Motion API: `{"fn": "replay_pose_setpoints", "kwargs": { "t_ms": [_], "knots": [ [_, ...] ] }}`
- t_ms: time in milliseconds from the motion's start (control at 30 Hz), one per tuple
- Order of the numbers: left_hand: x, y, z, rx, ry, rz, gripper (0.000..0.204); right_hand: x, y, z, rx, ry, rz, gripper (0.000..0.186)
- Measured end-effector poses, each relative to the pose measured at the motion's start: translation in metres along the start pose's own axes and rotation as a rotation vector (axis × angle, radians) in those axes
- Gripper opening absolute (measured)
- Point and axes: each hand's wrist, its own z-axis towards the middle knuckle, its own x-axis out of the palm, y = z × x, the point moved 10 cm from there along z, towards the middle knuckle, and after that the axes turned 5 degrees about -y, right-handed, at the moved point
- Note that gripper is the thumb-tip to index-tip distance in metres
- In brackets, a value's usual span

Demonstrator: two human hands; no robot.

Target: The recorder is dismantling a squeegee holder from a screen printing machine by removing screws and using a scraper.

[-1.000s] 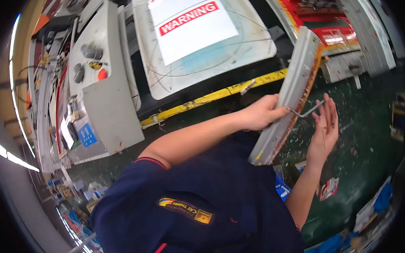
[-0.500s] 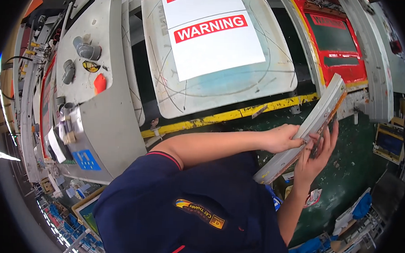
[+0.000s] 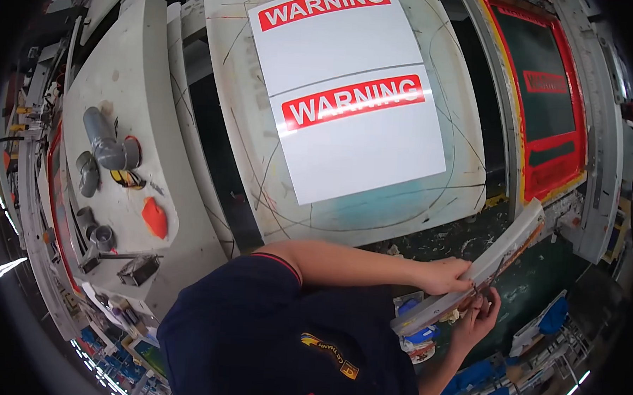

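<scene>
A long grey metal squeegee with a stained orange-red edge slants across my front at the right. My left hand is closed around its upper side, near the middle. From the other side, my right hand has its fingers curled against the squeegee's stained edge; the bar partly hides the fingertips. Beyond my left forearm lies a pale, worn printing board with rounded corners. On it rest white sheets with red printed bands, apart from both hands.
At the right stands a printing screen with red around dark green mesh. The grey machine housing at left carries grey pipe elbows, an orange-red piece and a small metal block. Blue-and-white items lie below the squeegee.
The view has shifted, so the board and sheets appear lower. The squeegee sits lower in view, still in my left hand. My right fingers, stretched before, are now curled at its edge.
</scene>
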Motion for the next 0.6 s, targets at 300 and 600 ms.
{"fn": "replay_pose_setpoints", "kwargs": {
  "t_ms": [300, 600],
  "knots": [
    [0.001, 0.0, -0.005, -0.024, 0.102, -0.078, 0.036, 0.015, 0.013, -0.013, 0.326, -0.074, 0.168, 0.036],
    [0.023, -0.027, -0.022, 0.162, 0.074, 0.105, 0.043, -0.014, 0.024, -0.032, 0.206, -0.106, -0.073, 0.039]
  ]
}}
